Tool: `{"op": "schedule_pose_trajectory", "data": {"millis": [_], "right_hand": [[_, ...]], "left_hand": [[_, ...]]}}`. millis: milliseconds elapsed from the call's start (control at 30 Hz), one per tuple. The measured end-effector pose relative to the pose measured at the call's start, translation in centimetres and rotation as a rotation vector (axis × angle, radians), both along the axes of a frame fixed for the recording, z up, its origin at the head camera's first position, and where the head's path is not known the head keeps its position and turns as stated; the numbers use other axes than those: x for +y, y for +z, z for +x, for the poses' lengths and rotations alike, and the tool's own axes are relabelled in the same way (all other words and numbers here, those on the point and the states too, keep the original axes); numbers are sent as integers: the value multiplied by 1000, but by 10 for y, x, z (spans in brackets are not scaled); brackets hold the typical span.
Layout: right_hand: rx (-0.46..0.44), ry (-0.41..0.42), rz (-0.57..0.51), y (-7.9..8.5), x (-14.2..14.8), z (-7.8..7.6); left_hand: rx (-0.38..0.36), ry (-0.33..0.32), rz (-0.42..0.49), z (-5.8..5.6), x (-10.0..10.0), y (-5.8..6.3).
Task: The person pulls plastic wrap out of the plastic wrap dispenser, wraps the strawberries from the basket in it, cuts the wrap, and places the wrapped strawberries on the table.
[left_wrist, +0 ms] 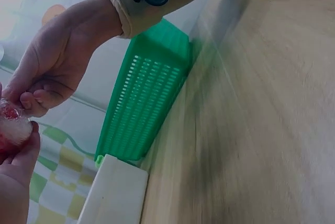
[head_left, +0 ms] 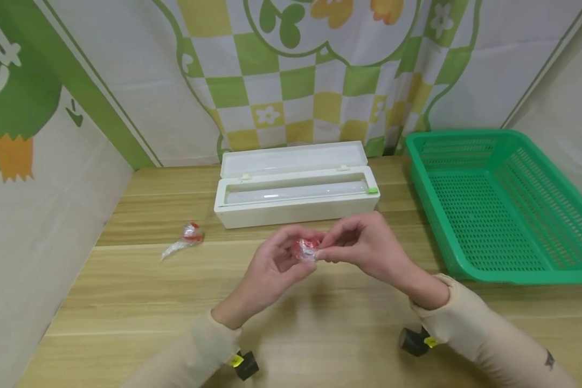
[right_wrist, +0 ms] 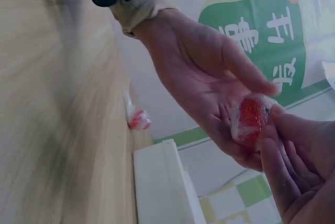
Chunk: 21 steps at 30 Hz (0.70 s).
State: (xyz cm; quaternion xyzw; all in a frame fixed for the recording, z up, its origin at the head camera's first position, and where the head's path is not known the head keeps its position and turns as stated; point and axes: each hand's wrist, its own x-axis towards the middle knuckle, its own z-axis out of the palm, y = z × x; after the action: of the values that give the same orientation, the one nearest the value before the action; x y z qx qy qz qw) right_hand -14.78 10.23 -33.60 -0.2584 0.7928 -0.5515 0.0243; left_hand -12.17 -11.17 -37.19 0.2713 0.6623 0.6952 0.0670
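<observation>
Above the table, my left hand [head_left: 271, 269] holds a small round red thing [head_left: 304, 249] wrapped in clear plastic film, its fingers and thumb curled round the sides. My right hand [head_left: 368, 248] pinches the film at the thing's edge with thumb and fingertips. The right wrist view shows the red wrapped thing [right_wrist: 250, 122] between the two hands, with shiny, wrinkled film over it. What exactly is inside the film I cannot tell. A similar red wrapped thing [head_left: 192, 233] lies on the table to the left, with a twisted tail of film.
Behind the hands stands a long white film dispenser box [head_left: 296, 213], its lid raised, with a film roll [head_left: 296, 192] inside and a green slider [head_left: 372, 191] at its right end. A green perforated basket [head_left: 514, 276] sits on the right. A patterned cloth [head_left: 291, 81] hangs behind.
</observation>
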Motion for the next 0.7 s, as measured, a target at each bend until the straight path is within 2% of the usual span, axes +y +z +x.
{"op": "schedule_pose_trajectory", "data": {"millis": [100,233,333,467,700], "right_hand": [[25,14,0,-1,-1,0],[56,31,-10,1,-2,0],[65,45,-5,3,-2,0],[76,47,7,4,-2,1],[108,-44,45,6,0,-1]], "left_hand": [[19,9,-26,-1,0,0],[-47,6,-29,-3,0,1],[-100,-22,11,-3,2,2],[-107,-22,47,-3,3,4],[-28,93,-17,-3,1,4]]}}
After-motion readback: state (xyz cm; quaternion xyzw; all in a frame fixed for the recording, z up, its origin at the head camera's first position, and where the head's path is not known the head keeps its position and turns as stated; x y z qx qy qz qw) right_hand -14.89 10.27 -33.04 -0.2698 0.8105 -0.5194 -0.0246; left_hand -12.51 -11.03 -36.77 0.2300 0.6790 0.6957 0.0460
